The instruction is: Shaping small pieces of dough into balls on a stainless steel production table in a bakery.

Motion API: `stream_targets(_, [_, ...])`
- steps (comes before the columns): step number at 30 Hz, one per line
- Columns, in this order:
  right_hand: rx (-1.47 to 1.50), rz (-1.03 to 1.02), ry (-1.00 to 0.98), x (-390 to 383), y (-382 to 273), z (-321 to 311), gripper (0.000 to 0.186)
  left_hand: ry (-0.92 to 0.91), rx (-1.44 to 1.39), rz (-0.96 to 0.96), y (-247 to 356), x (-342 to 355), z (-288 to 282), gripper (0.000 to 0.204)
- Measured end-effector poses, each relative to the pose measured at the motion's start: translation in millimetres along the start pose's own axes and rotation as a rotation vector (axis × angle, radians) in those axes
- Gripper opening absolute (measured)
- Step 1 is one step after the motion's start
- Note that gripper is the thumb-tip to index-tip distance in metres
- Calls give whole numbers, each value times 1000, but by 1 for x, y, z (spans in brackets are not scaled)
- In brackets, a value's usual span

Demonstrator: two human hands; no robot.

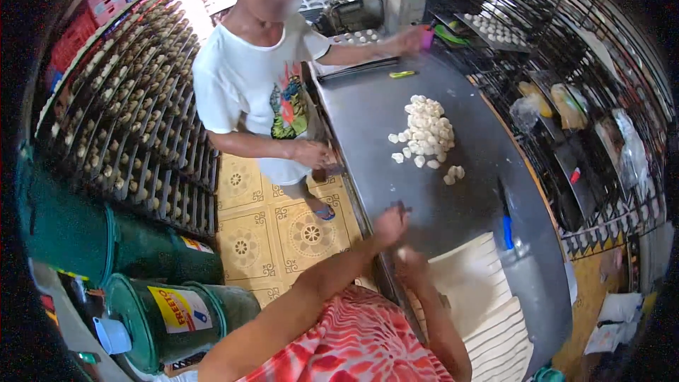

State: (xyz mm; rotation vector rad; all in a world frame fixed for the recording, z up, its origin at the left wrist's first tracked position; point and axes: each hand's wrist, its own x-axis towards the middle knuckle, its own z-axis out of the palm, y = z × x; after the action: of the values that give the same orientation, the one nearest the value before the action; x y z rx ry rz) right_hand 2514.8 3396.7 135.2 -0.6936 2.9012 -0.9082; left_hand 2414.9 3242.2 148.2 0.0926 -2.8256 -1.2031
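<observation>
My left hand (390, 224) reaches out over the near edge of the steel table (368, 120), fingers loosely curled, and I cannot tell if it holds anything. My right hand (412, 260) sits lower, by a slab of white dough cut into strips (488, 297); it seems to pinch a small white dough piece. A heap of small white dough pieces (424, 131) lies farther up the table, apart from both hands. A knife with a blue handle (506, 225) rests right of the strips.
A person in a white shirt (258, 85) stands at the table's left side, one hand on its edge, the other far up the table. Racks of dough-filled trays (134, 99) line the left; wire shelves (566, 99) the right. Green drums (148, 304) stand below left.
</observation>
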Motion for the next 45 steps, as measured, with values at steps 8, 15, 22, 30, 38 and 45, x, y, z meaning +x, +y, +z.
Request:
stream_targets(8, [238,207,-14,10,-24,-34,48,-833,378,593,5,-35,-33,34])
stream_targets(15, [2,414,-83,14,-65,-29,32,-391,260,215,-23,-80,-13,48])
stream_targets(22, [154,283,-234,5,-63,-56,40,-162,271,173,-11,-23,3,57])
stream_targets(30, [187,346,6,10,-27,-38,49,-528,47,558,-46,-17,14,36])
stream_targets(38, [337,275,95,-9,-31,-8,29,-318,338,272,-48,-82,19,45])
stream_targets(45, [236,421,-153,13,-45,-49,36,-395,241,41,9,-18,-4,51])
